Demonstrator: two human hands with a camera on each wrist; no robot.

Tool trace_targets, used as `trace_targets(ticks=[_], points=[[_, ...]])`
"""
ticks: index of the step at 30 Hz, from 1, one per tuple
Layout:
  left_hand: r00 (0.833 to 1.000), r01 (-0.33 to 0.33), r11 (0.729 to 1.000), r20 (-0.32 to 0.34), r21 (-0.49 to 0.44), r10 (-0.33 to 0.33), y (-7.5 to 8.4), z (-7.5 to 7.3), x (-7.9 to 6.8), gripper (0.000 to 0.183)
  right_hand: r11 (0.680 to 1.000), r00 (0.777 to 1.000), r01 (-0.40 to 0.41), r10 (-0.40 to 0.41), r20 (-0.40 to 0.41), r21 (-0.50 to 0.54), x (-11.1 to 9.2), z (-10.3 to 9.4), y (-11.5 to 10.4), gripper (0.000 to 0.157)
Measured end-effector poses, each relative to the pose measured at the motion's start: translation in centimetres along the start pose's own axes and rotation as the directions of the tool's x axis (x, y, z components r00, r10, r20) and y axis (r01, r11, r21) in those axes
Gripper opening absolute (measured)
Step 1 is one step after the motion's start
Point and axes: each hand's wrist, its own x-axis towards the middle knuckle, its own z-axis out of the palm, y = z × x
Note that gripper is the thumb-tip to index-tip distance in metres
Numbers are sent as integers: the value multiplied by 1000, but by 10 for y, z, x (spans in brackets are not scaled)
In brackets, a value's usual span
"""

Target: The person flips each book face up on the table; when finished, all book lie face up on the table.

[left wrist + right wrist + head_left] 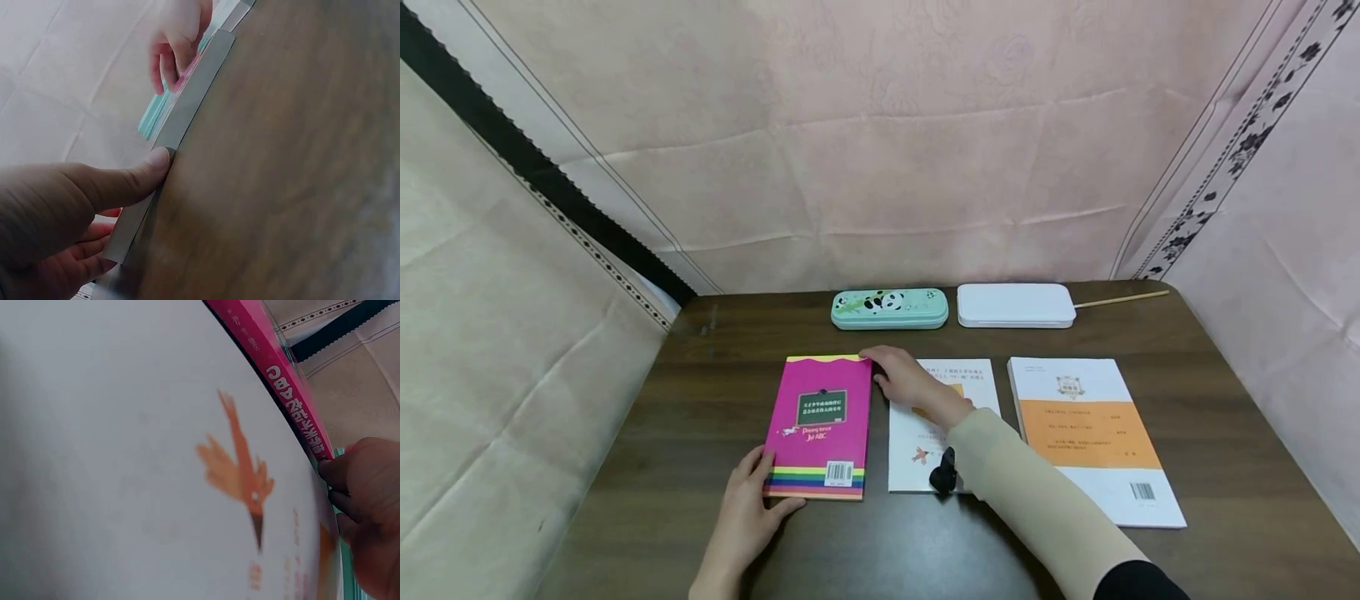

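A pink book [815, 451] with a rainbow band and barcode lies on the table at centre left. My left hand [743, 518] holds its lower left corner, thumb against the bottom edge and fingers along the left side. In the left wrist view the thumb [134, 181] presses on the page-edge side. At the opposite corner, the upper right, my right hand [921, 390] grips the book by its fingertips. The right wrist view shows the book's lettered pink spine [294, 403] reaching up to those fingers. Beneath the right forearm lies a white book [910, 467], partly hidden.
A thicker white and orange book [1086, 429] lies at the right. Along the back edge of the table [647, 508] are a mint panda pencil case [891, 310], a white case [1015, 306] and a thin stick [1120, 299]. Cloth curtains [925, 183] hang behind and at both sides.
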Motion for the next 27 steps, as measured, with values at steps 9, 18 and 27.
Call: trace_targets(ticks=[9,18,27], points=[[1000,-17,1000,21,20,17,-4,0,-1,91,999,999,29,-28,-32,19,-5,-5,2,48],[997,-25,999,73,-36,27,-11,-8,-1,92,992,996,90,-92,-21,-88,-16,-14,9,46],[994,-105,994,-33,-26,104,-9,-8,4,68,999,994,39,-35,-102,33,-26,-20,18,44]])
